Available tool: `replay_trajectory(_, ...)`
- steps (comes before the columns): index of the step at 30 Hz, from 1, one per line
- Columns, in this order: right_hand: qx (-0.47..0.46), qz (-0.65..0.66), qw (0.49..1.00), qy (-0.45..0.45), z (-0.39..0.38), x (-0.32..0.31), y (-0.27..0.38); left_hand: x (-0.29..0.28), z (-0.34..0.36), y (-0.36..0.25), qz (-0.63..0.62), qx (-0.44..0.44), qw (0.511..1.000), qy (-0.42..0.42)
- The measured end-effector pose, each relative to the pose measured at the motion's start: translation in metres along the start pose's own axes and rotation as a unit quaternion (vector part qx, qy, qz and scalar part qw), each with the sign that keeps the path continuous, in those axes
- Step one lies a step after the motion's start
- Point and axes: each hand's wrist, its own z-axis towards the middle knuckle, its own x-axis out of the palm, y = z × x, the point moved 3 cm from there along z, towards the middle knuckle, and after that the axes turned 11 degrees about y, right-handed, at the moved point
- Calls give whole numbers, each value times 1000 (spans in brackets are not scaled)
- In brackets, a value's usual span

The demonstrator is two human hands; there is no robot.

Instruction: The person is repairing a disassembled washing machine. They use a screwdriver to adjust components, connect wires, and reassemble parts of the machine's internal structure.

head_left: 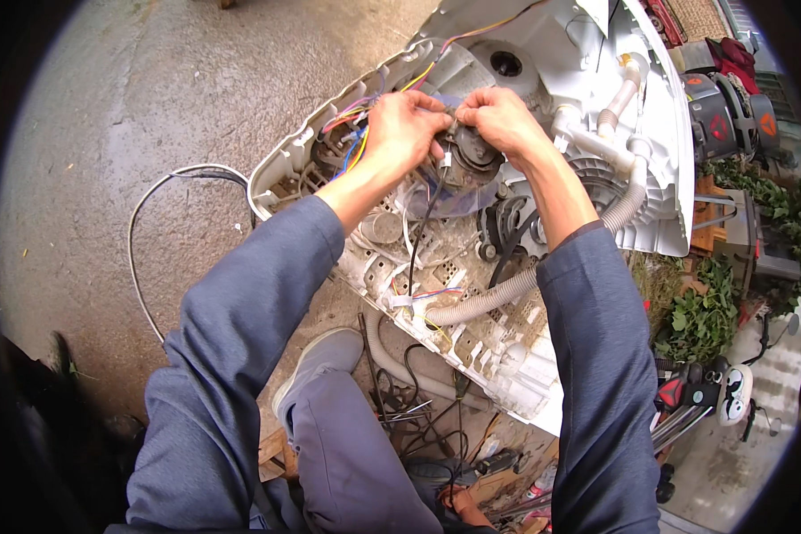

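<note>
The underside of a white washing machine, dirty and lying tipped over, is spread out in front of me. My left hand and my right hand meet over a dark round motor-like part in its base. Both hands have thumb and fingers pinched together at the top of that part; whatever they grip is too small to make out. Just below the fingers hangs a small white connector, near a black cable running downward. Coloured wires pass beside and behind my left hand.
A ribbed grey hose crosses the base, and a white pipe runs at the right. A grey cord loops over the concrete floor at left. Tools and cables lie near my shoe. Plants stand at right.
</note>
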Motion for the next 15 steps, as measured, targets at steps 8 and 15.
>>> replay_trajectory(8,44,-67,991,-108,9,10,1,-10,6,6,235,67,970,5)
replay_trajectory(15,88,-25,996,-14,16,-3,9,-10,3,1,239,57,969,-7)
